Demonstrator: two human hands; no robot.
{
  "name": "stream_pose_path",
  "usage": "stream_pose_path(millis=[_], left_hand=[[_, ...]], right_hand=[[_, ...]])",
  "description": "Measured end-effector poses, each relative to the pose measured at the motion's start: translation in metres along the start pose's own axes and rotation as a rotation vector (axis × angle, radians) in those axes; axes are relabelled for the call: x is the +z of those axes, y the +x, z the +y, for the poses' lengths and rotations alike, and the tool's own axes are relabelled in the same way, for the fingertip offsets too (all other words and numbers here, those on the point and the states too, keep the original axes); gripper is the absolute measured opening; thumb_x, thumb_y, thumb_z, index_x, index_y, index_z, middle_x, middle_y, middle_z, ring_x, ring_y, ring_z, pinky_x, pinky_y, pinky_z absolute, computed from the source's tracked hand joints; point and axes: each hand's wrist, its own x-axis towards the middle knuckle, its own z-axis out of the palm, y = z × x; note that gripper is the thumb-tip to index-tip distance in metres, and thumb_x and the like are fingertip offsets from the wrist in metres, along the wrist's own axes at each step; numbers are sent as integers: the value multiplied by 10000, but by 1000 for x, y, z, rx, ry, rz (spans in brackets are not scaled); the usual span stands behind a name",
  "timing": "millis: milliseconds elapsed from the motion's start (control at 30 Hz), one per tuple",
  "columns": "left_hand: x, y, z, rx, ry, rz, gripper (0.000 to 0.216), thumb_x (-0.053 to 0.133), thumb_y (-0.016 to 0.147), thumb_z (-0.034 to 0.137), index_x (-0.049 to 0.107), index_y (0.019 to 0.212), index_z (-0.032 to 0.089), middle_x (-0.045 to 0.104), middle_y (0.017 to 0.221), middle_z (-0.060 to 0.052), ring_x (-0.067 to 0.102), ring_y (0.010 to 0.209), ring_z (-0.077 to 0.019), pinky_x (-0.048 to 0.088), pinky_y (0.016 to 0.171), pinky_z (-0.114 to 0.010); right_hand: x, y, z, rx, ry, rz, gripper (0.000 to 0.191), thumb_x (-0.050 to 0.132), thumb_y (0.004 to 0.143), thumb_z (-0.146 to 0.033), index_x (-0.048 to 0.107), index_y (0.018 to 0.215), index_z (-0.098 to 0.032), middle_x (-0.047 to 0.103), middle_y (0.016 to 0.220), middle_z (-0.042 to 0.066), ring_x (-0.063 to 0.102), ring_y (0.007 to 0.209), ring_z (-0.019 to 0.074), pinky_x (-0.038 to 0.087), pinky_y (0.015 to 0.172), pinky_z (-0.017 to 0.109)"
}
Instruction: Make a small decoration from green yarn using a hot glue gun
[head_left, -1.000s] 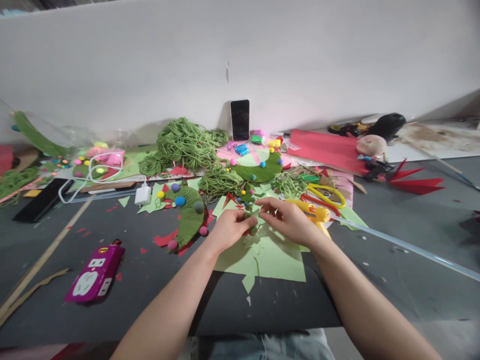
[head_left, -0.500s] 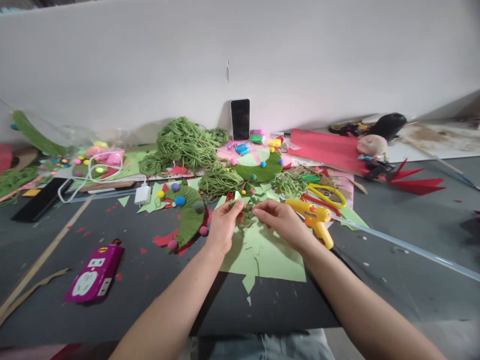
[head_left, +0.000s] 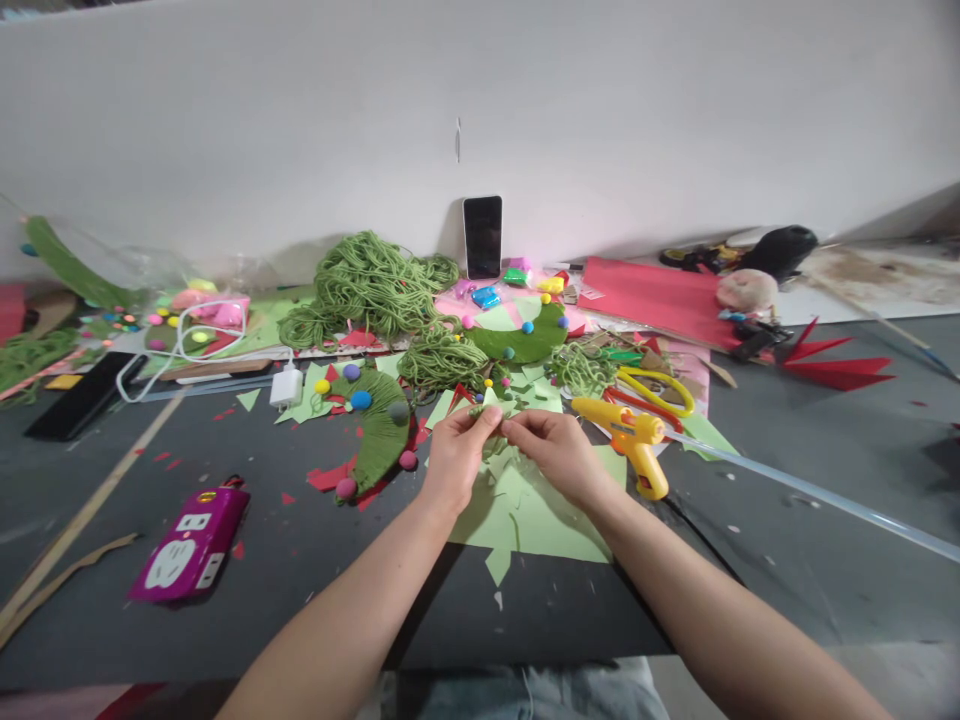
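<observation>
My left hand [head_left: 455, 454] and my right hand [head_left: 553, 450] meet above a light green paper sheet [head_left: 534, 515] on the dark table. Both pinch a small piece of green yarn [head_left: 496, 415] between their fingertips; its exact shape is hard to make out. Just beyond my fingers lies a small green yarn-covered piece with coloured pompoms [head_left: 499, 383]. A yellow and orange glue gun [head_left: 628, 437] lies right of my right hand.
Green yarn heaps [head_left: 369, 283] sit at the back by a phone [head_left: 482, 236] leaning on the wall. A yarn-wrapped shape with pompoms [head_left: 377, 428], yellow scissors [head_left: 657, 390], a white charger [head_left: 286, 387], a purple power strip [head_left: 191, 544] and red paper [head_left: 649, 296] lie around.
Both hands have shifted slightly left and away from me, lifting the small yarn piece off the green sheet. The glue gun, earlier partly behind my right hand, now shows fully.
</observation>
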Motion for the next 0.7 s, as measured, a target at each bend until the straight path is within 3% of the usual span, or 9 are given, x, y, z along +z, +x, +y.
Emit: stream_pose_path(millis=[200, 333, 400, 467, 567, 700], left_hand=[[-5, 0, 5, 49, 87, 25, 255, 745, 675, 411, 687, 671, 163, 600, 565, 21, 525, 564, -101, 420, 568, -231], [-7, -1, 10, 45, 147, -85, 247, 737, 688, 412, 710, 726, 170, 617, 613, 10, 519, 581, -101, 425, 581, -234], [-7, -2, 12, 22, 187, -156, 249, 730, 695, 413, 715, 732, 168, 616, 610, 4, 522, 586, -104, 428, 588, -239], [-7, -3, 14, 14, 227, -199, 256, 722, 701, 419, 708, 701, 163, 608, 593, 2, 519, 581, -106, 425, 584, -242], [-8, -3, 16, 23, 254, -229, 261, 717, 703, 424, 705, 691, 163, 608, 599, 1, 520, 582, -112, 423, 587, -250], [-10, -2, 17, 27, 307, -288, 256, 716, 709, 409, 688, 663, 159, 593, 582, 7, 510, 582, -105, 398, 591, -246]], right_hand=[[-15, 0, -4, -70, -105, -58, 327, 596, 803, -464, 695, 730, -161, 595, 632, 10, 485, 576, 124, 378, 539, 262], [-30, 4, -5, -179, -143, 39, 329, 577, 836, -395, 684, 1058, -177, 620, 726, 17, 508, 621, 129, 398, 559, 263], [-33, 4, -4, -159, -109, -57, 418, 562, 844, -321, 586, 1241, -191, 585, 669, -10, 486, 570, 118, 394, 524, 250], [-35, 3, -4, -139, -66, -170, 455, 551, 840, -267, 537, 1290, -196, 584, 671, -18, 498, 567, 115, 416, 528, 245], [-36, 4, -3, -160, -55, -228, 316, 561, 831, -262, 624, 1131, -186, 640, 790, 14, 556, 653, 125, 454, 589, 255], [-40, 5, -6, -199, -130, -162, 181, 583, 827, -322, 675, 847, -168, 652, 757, 20, 565, 671, 136, 443, 600, 260]])
